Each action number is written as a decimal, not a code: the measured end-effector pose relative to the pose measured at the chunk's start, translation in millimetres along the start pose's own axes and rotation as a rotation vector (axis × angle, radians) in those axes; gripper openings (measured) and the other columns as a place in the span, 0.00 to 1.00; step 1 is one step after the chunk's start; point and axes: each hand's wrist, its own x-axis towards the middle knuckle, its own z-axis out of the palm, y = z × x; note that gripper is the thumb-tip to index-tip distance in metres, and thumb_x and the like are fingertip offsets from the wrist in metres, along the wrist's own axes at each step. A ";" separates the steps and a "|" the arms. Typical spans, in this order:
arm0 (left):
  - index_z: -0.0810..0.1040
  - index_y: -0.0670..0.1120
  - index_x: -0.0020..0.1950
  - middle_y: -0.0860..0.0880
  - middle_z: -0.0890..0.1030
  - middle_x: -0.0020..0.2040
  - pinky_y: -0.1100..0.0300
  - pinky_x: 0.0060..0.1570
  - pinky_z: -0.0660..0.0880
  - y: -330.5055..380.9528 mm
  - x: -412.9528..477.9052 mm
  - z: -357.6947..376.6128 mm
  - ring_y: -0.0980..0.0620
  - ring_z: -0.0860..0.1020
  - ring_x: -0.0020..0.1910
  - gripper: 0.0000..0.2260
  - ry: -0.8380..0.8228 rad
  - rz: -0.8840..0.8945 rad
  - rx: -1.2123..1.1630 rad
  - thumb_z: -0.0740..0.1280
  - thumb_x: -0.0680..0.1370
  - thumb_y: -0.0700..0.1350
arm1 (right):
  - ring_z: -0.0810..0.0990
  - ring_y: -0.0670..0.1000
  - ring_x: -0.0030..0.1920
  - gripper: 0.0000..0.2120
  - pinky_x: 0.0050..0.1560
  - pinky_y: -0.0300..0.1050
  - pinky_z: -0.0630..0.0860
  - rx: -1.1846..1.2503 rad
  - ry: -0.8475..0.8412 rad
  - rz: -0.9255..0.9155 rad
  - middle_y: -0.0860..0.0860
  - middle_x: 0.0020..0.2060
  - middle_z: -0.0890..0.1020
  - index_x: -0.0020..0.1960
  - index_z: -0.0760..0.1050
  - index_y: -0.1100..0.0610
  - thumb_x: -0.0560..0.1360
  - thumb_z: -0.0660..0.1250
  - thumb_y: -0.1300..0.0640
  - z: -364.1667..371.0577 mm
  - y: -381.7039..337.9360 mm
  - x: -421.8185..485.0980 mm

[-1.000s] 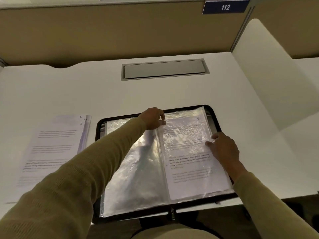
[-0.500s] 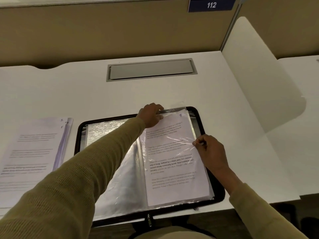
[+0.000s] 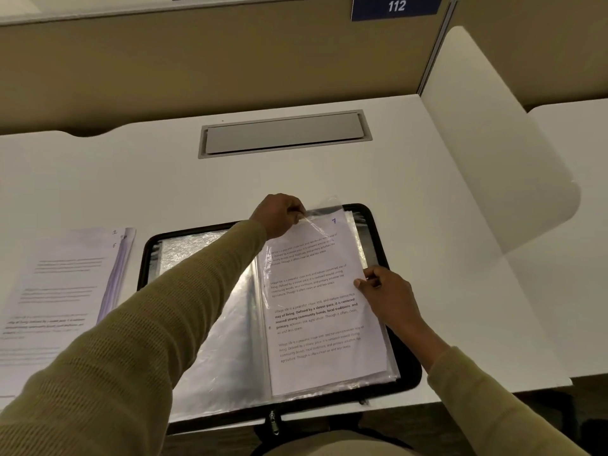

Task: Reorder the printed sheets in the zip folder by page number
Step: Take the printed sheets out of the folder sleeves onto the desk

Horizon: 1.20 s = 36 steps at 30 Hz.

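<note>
A black zip folder (image 3: pixel 406 378) lies open on the white desk, its clear plastic sleeves (image 3: pixel 227 340) spread on both sides. On the right half lies a printed sheet (image 3: pixel 316 311) with a handwritten 7 at its top right corner. My left hand (image 3: pixel 279 215) pinches the top edge of the clear sleeve over that sheet and lifts it. My right hand (image 3: pixel 385 291) pinches the sheet's right edge at mid height. A stack of loose printed sheets (image 3: pixel 59 291) lies to the left of the folder, with handwritten numbers 2 and 5 at its top corners.
The white desk (image 3: pixel 131 179) has a grey cable hatch (image 3: pixel 284 133) behind the folder. A beige partition (image 3: pixel 197 60) with a blue 112 label (image 3: pixel 396 6) stands at the back, and a white divider (image 3: pixel 487 153) on the right. The folder's zip pull (image 3: pixel 273 421) hangs over the desk's front edge.
My left hand has pulled the sleeve's top edge up and open. My right hand went from resting on the sheet's right side to pinching its edge, and the sheet's numbered corner now shows uncovered.
</note>
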 end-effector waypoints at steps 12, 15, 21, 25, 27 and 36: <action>0.78 0.46 0.46 0.52 0.82 0.45 0.58 0.45 0.74 8.2 4.5 -7.4 0.52 0.78 0.36 0.05 -0.153 -0.099 -0.144 0.62 0.78 0.40 | 0.80 0.43 0.42 0.04 0.36 0.31 0.69 -0.010 -0.001 0.018 0.47 0.41 0.83 0.49 0.79 0.53 0.79 0.69 0.52 2.6 1.7 2.6; 0.81 0.44 0.46 0.51 0.82 0.47 0.59 0.43 0.74 7.4 11.2 -9.2 0.53 0.79 0.32 0.10 -0.222 -0.120 -0.110 0.61 0.77 0.35 | 0.79 0.41 0.41 0.04 0.33 0.27 0.67 -0.012 0.002 0.017 0.46 0.40 0.83 0.48 0.79 0.53 0.79 0.69 0.53 3.0 1.3 2.0; 0.76 0.47 0.52 0.48 0.80 0.38 0.63 0.29 0.71 12.0 20.3 -13.1 0.54 0.76 0.31 0.06 -0.443 -0.116 0.101 0.70 0.77 0.44 | 0.79 0.40 0.41 0.04 0.32 0.27 0.68 -0.026 -0.003 0.002 0.45 0.41 0.83 0.49 0.79 0.53 0.80 0.68 0.53 3.0 2.0 2.1; 0.80 0.45 0.52 0.51 0.79 0.40 0.61 0.39 0.70 15.6 28.0 -8.4 0.53 0.75 0.38 0.08 -0.404 -0.090 0.204 0.73 0.75 0.46 | 0.80 0.43 0.42 0.04 0.35 0.29 0.68 -0.002 0.003 0.008 0.46 0.41 0.83 0.48 0.79 0.53 0.79 0.69 0.53 4.0 2.8 2.4; 0.80 0.45 0.54 0.50 0.78 0.47 0.59 0.47 0.68 15.2 31.7 -6.2 0.52 0.74 0.46 0.10 -0.303 -0.065 0.223 0.72 0.76 0.46 | 0.80 0.43 0.42 0.05 0.36 0.30 0.68 0.003 0.000 0.020 0.46 0.41 0.83 0.48 0.79 0.53 0.79 0.69 0.52 4.2 3.5 2.9; 0.79 0.47 0.57 0.51 0.77 0.51 0.52 0.58 0.71 8.5 44.2 -16.9 0.48 0.75 0.53 0.13 -0.220 -0.073 0.208 0.72 0.76 0.50 | 0.80 0.43 0.43 0.05 0.37 0.31 0.69 -0.011 -0.008 0.050 0.46 0.42 0.83 0.50 0.79 0.52 0.78 0.70 0.51 5.7 6.7 4.4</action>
